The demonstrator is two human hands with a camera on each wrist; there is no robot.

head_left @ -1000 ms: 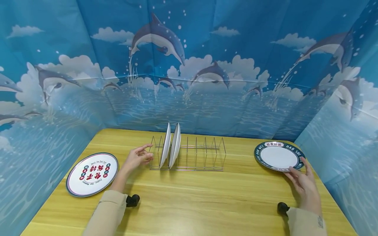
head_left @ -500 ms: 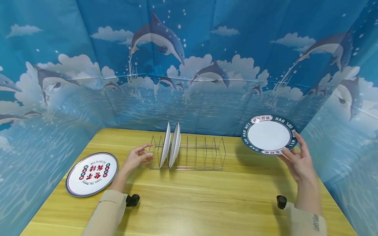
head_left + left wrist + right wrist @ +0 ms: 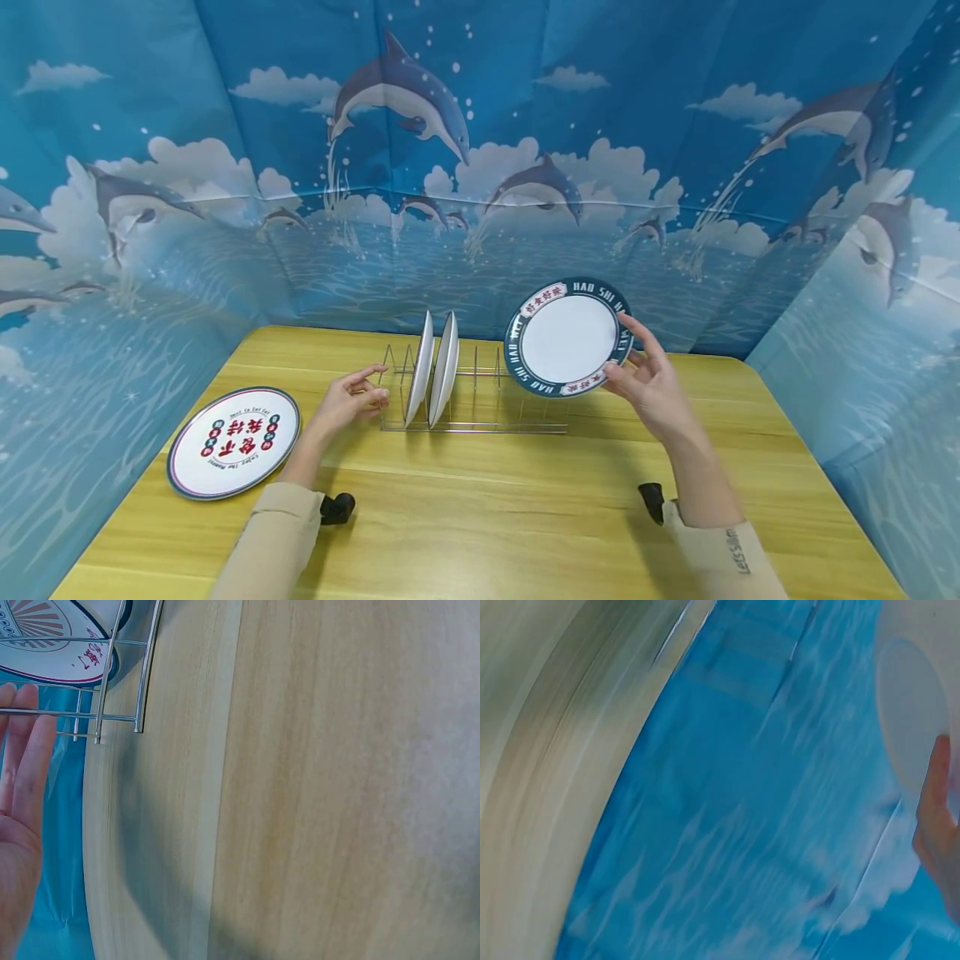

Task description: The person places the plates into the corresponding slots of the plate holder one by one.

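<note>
In the head view my left hand point(image 3: 351, 400) holds the left end of a wire dish rack point(image 3: 517, 431). The left wrist view shows its fingers point(image 3: 34, 761) against the rack's end wire point(image 3: 67, 713). Two plates stand on edge in the rack: a left plate point(image 3: 422, 371) and a right plate point(image 3: 446, 371). My right hand point(image 3: 654, 387) pinches the rim of a white plate point(image 3: 568, 340) with a dark green patterned border. That plate is held up, tilted, over the rack's right part. The right wrist view shows only its pale underside point(image 3: 911, 705) and part of the hand.
On the left of the wooden table point(image 3: 480, 517) lies a white plate point(image 3: 234, 444) with red lettering. Wire slots point(image 3: 487, 371) stand right of the two plates. A blue dolphin-print curtain point(image 3: 525, 275) hangs behind the table and along its sides.
My right hand has lifted the green-bordered plate off the table's right side and carried it left, over the rack. The left hand stays at the rack's end.
</note>
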